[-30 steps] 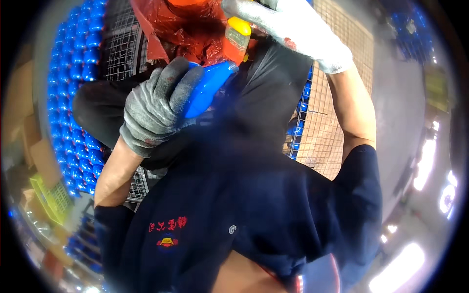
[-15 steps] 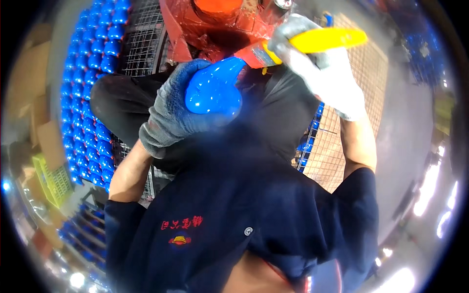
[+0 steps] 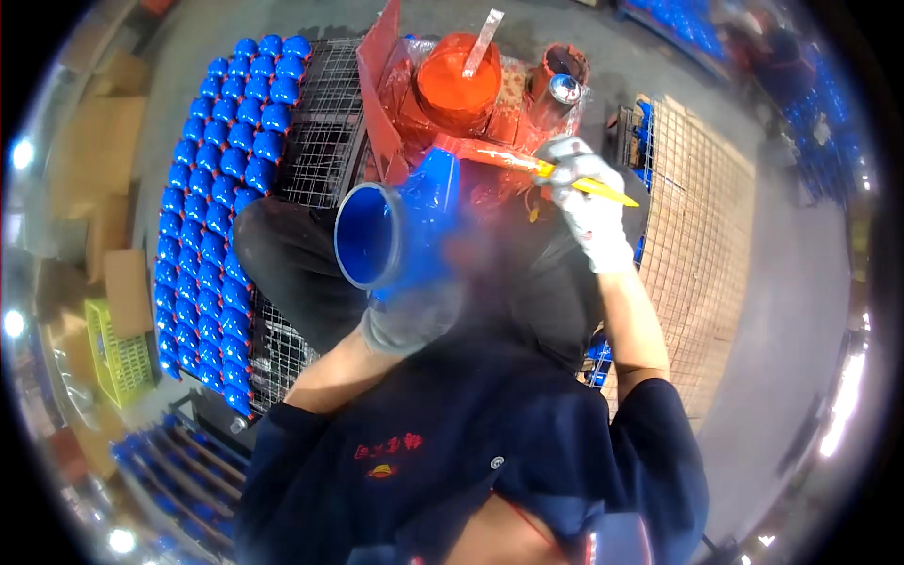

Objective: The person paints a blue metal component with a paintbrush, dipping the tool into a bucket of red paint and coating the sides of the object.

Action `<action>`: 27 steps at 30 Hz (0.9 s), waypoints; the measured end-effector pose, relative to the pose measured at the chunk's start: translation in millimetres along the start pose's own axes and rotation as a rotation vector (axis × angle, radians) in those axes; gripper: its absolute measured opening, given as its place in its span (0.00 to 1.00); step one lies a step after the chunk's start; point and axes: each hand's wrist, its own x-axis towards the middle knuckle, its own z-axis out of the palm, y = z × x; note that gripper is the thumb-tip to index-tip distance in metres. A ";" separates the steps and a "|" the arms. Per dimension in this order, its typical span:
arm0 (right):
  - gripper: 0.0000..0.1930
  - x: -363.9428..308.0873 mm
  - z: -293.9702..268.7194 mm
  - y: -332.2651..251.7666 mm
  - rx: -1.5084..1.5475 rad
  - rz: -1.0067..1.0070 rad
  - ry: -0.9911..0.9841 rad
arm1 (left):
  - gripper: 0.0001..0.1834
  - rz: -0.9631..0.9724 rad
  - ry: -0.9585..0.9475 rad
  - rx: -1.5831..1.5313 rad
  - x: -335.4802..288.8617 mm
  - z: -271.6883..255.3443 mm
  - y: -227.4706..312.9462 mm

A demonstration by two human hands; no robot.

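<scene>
A glossy blue hollow fitting point(image 3: 428, 221) is held over my lap, its wide round mouth facing left and its narrower end pointing away from me. My left hand point(image 3: 414, 318), in a grey glove, grips it from below; most of those fingers are hidden or blurred. In a white glove stained with red, my right hand point(image 3: 586, 202) is closed round a paintbrush point(image 3: 504, 156) with a yellow handle. The brush is turned nearly edge-on. Its red-coated head meets the fitting's narrow end.
Ahead stands an orange-red paint pot point(image 3: 452, 99) with a flat stick point(image 3: 483, 45), beside a metal can point(image 3: 564, 91). Rows of blue fittings point(image 3: 221, 188) lie on a wire rack point(image 3: 325, 118) at left. Another wire mesh point(image 3: 692, 217) is at right, a yellow-green crate point(image 3: 122, 363) far left.
The blue fitting has turned, so its open mouth now shows instead of its rounded side. The brush has rotated from flat to nearly edge-on. The view has shifted, showing more of the paint pot.
</scene>
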 end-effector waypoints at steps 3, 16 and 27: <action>0.10 -12.0 13.6 23.3 0.038 0.134 0.118 | 0.34 -0.151 -0.170 -0.222 12.8 -5.3 0.8; 0.13 78.9 8.2 -75.5 -0.607 0.293 -0.161 | 0.47 0.322 0.412 3.161 15.4 39.3 12.6; 0.19 106.1 34.3 -90.9 -0.681 0.738 -0.531 | 0.44 0.102 0.464 3.115 9.5 39.6 5.2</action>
